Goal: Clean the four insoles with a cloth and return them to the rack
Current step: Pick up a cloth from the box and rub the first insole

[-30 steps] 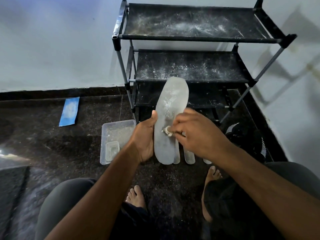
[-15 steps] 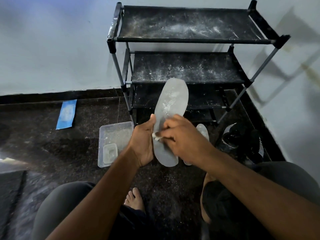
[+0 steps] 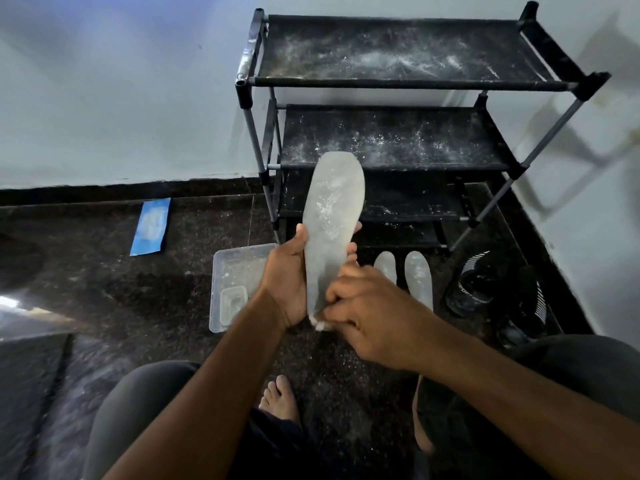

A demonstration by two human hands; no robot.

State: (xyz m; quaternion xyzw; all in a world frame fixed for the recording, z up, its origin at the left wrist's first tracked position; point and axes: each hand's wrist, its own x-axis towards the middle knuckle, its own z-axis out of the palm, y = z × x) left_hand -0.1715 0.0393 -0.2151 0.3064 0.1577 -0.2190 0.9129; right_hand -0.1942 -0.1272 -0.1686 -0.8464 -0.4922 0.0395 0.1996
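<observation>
A pale grey insole [image 3: 330,216] stands upright in front of the rack, dusted with white powder. My left hand [image 3: 285,282] grips its left edge, thumb in front and fingertips showing behind its right side. My right hand [image 3: 367,313] pinches a small white cloth [image 3: 320,323] against the insole's lower end. Two more insoles [image 3: 419,278] lie side by side on the floor behind my right hand, one partly hidden. The black three-shelf rack [image 3: 398,81] stands against the wall, its shelves speckled with white powder.
A clear plastic tray [image 3: 225,268] with a smaller tub inside sits on the dark floor left of my hands. A blue packet [image 3: 151,226] lies further left. Black shoes [image 3: 498,292] sit at the right beside the rack. My knees and bare feet are below.
My right hand with the cloth has slid down the insole from its middle to its lower end. The view has shifted, uncovering the two insoles on the floor.
</observation>
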